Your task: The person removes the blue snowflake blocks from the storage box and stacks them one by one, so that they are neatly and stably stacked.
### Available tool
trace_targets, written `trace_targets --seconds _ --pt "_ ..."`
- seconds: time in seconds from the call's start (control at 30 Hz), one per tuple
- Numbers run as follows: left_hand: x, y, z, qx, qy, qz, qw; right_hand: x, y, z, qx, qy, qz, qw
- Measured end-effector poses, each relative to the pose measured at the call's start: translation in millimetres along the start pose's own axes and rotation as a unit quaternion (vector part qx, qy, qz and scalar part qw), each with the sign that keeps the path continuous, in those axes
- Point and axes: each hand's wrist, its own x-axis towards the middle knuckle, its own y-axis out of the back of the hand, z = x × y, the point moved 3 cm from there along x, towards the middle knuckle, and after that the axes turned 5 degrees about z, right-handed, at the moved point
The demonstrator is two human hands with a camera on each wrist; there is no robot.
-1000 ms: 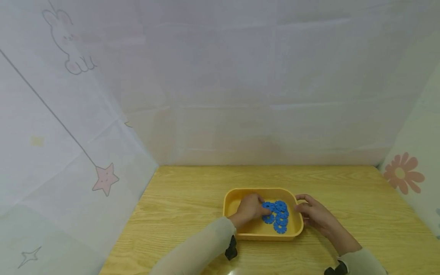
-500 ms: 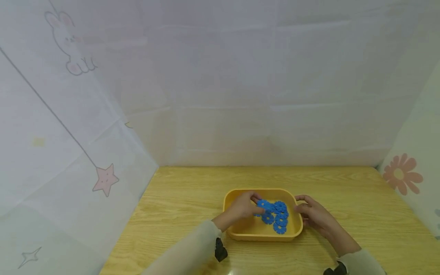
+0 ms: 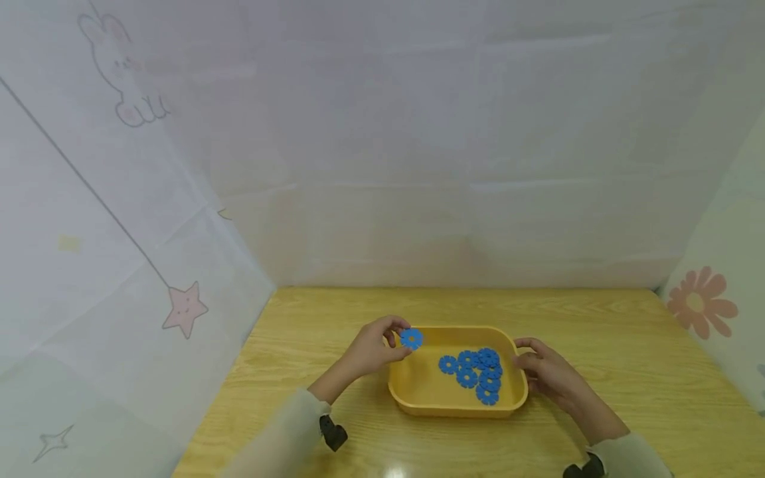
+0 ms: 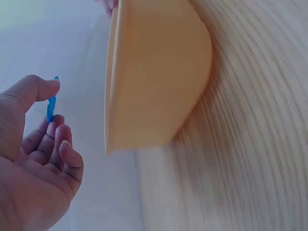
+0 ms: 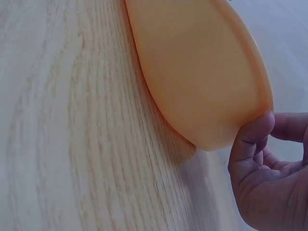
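Observation:
My left hand pinches a blue snowflake disc between thumb and fingertips, raised above the left rim of a yellow tray. In the left wrist view the disc shows edge-on, with the other fingers loosely bent. My right hand holds the tray's right rim, thumb and forefinger meeting at the edge in the right wrist view. Several more blue snowflake discs lie inside the tray, partly overlapping toward its right side; one lies at the left of the group.
The tray stands on a wood-grain table. A pale sheet with printed figures hangs behind the table and along both sides. Each sleeve cuff carries a dark device.
My left hand has risen out of the tray and moved left, bringing one snowflake disc up with it. The right hand stays at the tray's rim, and the tray has barely moved.

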Motion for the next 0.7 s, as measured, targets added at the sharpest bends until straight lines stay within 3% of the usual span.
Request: trace_targets --seconds 0.23,0.7 --pt "-15.2 27.2 -29.5 -0.003 0.015 0.034 0.9993 -0.7 -0.5 -0.8 0.001 0.001 -0.005 1.000" --pt "-26.6 43.9 -88.7 -0.031 0.071 0.048 0.9958 -0.1 0.2 -0.5 -0.005 0.005 -0.011 1.000"
